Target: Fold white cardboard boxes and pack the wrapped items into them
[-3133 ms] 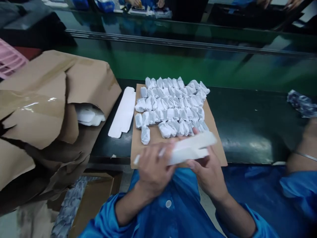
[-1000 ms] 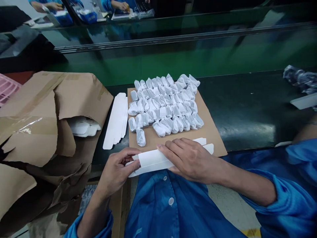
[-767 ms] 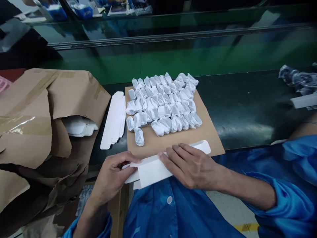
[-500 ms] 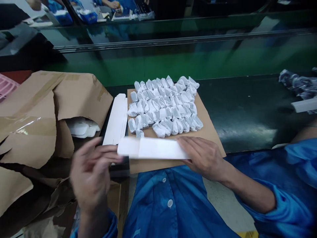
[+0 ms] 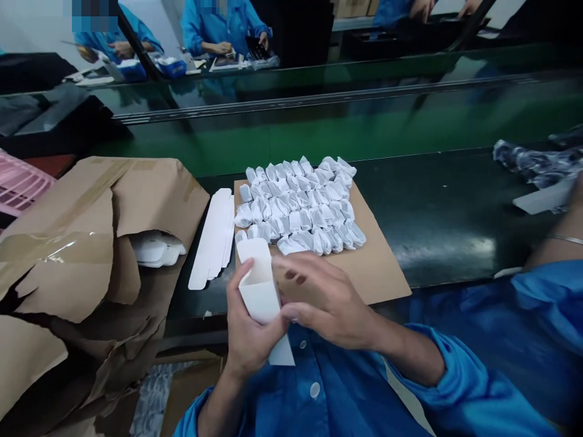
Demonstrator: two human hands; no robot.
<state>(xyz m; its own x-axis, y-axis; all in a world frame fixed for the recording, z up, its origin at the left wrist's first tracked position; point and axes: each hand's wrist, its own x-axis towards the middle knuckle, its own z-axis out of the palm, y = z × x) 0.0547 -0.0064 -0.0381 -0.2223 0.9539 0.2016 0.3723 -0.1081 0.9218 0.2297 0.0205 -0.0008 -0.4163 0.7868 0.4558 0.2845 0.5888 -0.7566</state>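
Observation:
My left hand [image 5: 252, 337] is wrapped round a white cardboard box [image 5: 259, 300], holding it tilted above the front of the brown cardboard sheet [image 5: 382, 273]. The box is squared out into a tube, its upper end open with a flap raised; another flap hangs below. Close against the right side of the box is my right hand [image 5: 332, 303], its fingers curved and apart, the thumb by the edge of the box. Rows of small items wrapped in white paper [image 5: 298, 200] lie on the sheet just beyond. Flat white cartons [image 5: 212, 243] are stacked left of the sheet.
A torn brown carton [image 5: 150, 188] with white flat boxes [image 5: 157, 250] inside stands at left, near a pink basket [image 5: 18, 182]. Plastic-wrapped items [image 5: 532, 164] lie at right on the dark bench [image 5: 437, 212]. A neighbour's arm [image 5: 560, 243] reaches in there. Co-workers sit across.
The flat white carton is now squared out into a box and turned from lying crosswise to upright. My left hand has closed round it; my right hand has let go of its end.

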